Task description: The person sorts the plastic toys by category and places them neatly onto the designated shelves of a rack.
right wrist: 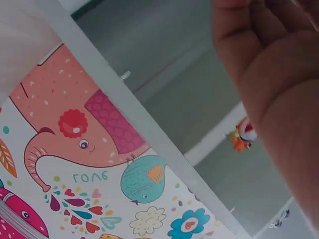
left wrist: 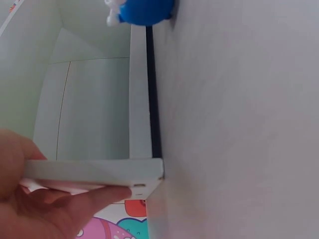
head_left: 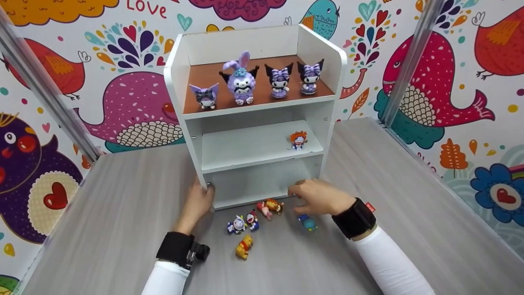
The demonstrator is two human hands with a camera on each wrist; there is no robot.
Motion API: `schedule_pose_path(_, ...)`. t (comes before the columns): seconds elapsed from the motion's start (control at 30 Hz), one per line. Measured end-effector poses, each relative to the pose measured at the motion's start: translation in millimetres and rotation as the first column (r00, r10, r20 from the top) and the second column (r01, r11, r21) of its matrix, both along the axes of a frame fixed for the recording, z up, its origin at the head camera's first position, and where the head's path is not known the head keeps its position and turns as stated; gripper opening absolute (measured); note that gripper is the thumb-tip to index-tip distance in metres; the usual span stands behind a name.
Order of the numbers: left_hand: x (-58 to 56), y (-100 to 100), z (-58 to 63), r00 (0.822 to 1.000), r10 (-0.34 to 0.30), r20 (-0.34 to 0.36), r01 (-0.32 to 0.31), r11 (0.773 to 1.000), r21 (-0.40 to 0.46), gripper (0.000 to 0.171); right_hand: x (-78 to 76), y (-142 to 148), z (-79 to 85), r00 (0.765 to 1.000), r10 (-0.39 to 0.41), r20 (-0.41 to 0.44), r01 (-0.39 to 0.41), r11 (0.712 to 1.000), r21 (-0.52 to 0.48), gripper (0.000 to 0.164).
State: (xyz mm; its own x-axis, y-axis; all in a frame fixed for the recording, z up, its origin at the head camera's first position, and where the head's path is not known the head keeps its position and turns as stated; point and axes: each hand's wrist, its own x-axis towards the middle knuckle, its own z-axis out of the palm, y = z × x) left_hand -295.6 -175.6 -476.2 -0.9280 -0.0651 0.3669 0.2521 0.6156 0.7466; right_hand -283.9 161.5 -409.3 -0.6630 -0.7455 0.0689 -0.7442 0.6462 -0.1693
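A white shelf unit (head_left: 262, 162) with a brown top surface stands on the table. My left hand (head_left: 200, 203) grips the lower front of its left side panel (left wrist: 94, 171), with the edge between thumb and fingers. At the lower right front, my right hand (head_left: 321, 196) has bent fingers at the bottom board's edge; whether they hold it is hidden. A small blue figurine (head_left: 307, 222) lies just below that hand. Between the hands lie a yellow bear figurine in red (head_left: 244, 247), a white-and-blue one (head_left: 236, 225), a red-and-blue one (head_left: 252, 220), a pink one (head_left: 264, 210) and an orange one (head_left: 273, 205).
Several purple-and-black figurines, including one with long ears (head_left: 242, 84), stand on the unit's top. An orange-headed figurine (head_left: 299, 140) stands at the right of the middle shelf (head_left: 249, 145). Patterned walls (head_left: 139, 102) border the grey table (head_left: 123, 213).
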Motion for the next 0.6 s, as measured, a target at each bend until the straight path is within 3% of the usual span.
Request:
schedule_pose_path(0.2,-0.2,0,0.0,1.000,-0.015,-0.007,0.016,1.000,0.015,0.047,-1.3,0,-13.7,0.986,-0.114,0.119,0.100,0.988,0.114,0.042)
schedule_pose_path(0.4,1.2,0,1.6,1.000,-0.024,0.009,0.024,0.999,0.022,0.049,-2.2,-5,-21.5,0.960,-0.197,0.200,0.166,0.973,0.160,0.039)
schedule_pose_path(0.6,2.5,1,1.6,1.000,-0.010,0.025,0.010,1.000,-0.005,0.051,-0.9,-11,-25.6,0.947,-0.226,0.230,0.185,0.964,0.189,0.035)
